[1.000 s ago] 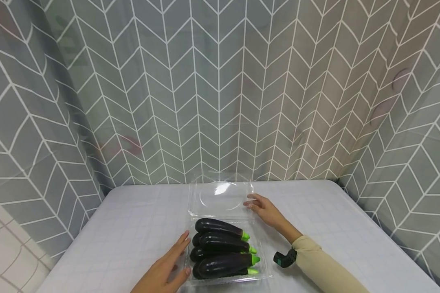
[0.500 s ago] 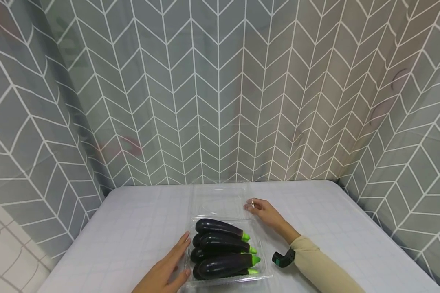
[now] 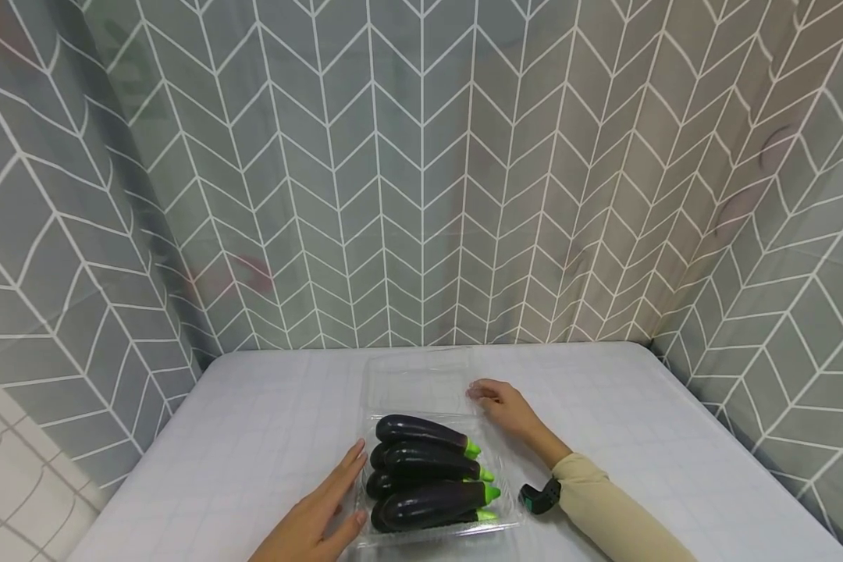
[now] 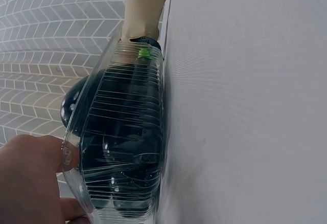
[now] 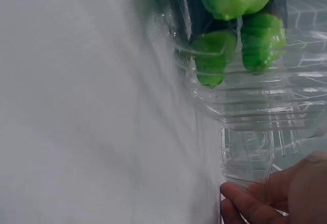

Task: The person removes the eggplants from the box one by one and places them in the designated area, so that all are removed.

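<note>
A clear plastic clamshell container holds several dark eggplants with bright green stem ends, stacked side by side. Its hinged lid is folded back, lying low over the far part of the table. My left hand is at the container's left side, fingers extended and thumb apart; in the left wrist view its fingertips touch the rim. At the lid's right edge is my right hand. The right wrist view shows its thumb and fingers pinching the lid's edge, close to the tabletop.
A white cloth covers the table, whose far edge meets a grey curtain with white chevron lines. Similar curtain hangs at both sides. A black device is strapped to the right wrist, beside a beige sleeve.
The lid has tipped back and down from a raised angle toward the table, with my right hand at its edge moving slightly along. The left hand and eggplants have stayed in place.
</note>
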Tool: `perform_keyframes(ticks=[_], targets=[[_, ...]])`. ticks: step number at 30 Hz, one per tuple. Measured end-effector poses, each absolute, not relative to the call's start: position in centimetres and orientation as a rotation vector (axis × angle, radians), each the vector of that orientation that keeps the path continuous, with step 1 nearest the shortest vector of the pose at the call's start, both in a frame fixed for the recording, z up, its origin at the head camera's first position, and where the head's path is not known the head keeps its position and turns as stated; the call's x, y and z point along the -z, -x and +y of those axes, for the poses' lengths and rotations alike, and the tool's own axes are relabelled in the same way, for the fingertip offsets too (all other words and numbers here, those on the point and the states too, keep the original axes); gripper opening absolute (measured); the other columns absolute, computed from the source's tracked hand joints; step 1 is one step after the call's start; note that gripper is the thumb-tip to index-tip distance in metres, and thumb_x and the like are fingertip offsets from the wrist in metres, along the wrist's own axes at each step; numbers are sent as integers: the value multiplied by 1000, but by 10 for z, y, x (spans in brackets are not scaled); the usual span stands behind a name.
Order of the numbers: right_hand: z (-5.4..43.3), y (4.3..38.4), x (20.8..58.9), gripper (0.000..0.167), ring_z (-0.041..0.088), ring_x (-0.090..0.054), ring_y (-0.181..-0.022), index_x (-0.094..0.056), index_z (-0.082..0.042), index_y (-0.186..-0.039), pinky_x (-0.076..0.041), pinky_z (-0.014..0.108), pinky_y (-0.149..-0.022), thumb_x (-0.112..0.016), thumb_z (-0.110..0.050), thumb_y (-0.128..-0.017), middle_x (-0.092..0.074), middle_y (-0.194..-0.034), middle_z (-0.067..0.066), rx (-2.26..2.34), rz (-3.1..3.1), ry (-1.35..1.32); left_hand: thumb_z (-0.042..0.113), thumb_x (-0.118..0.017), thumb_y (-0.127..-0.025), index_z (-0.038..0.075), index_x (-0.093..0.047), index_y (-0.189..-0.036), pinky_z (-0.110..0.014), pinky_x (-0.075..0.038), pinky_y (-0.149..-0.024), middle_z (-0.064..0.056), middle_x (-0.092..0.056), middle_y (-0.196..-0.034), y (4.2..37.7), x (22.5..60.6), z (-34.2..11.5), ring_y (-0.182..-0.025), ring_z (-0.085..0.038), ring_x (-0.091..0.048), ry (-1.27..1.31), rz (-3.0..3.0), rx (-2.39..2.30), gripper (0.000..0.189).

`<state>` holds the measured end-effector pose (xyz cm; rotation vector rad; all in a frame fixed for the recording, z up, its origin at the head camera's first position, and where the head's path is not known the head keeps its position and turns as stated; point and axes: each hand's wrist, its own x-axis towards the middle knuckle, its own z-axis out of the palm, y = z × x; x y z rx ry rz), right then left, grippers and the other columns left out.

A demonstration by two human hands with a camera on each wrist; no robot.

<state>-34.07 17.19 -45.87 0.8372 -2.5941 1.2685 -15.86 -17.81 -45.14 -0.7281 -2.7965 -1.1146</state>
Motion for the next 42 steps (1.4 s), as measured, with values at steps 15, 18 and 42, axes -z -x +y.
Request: perform_keyframes(ticks=[15, 18, 42], targets=[[175, 336, 452, 37, 42, -54, -133, -66, 7, -132, -40, 59, -109, -59, -20, -107, -66, -134, 20, -1411, -2641, -577, 49, -56, -106, 6, -33, -163, -44, -56, -96, -6, -23, -171, 158, 452, -177, -146, -35, -39, 701, -2789, 1095, 75], [174, 335, 450, 40, 41, -58, -127, -65, 9, -133, -43, 57, -107, -60, -21, -107, -68, -129, 21, -1381, -2634, -519, 50, -56, -106, 6, -34, -163, -46, -54, -98, -5, -24, -171, 158, 453, -176, -146, -31, -39, 688, -2767, 1053, 75], [147, 240, 415, 49, 29, -53, -136, -59, -8, -145, -48, 56, -103, -72, -24, -100, -57, -147, 6, -1023, -2399, -1039, 50, -61, -103, 7, -40, -161, -55, -50, -101, -4, -30, -169, 157, 460, -175, -145, -27, -41, 658, -2707, 989, 75]])
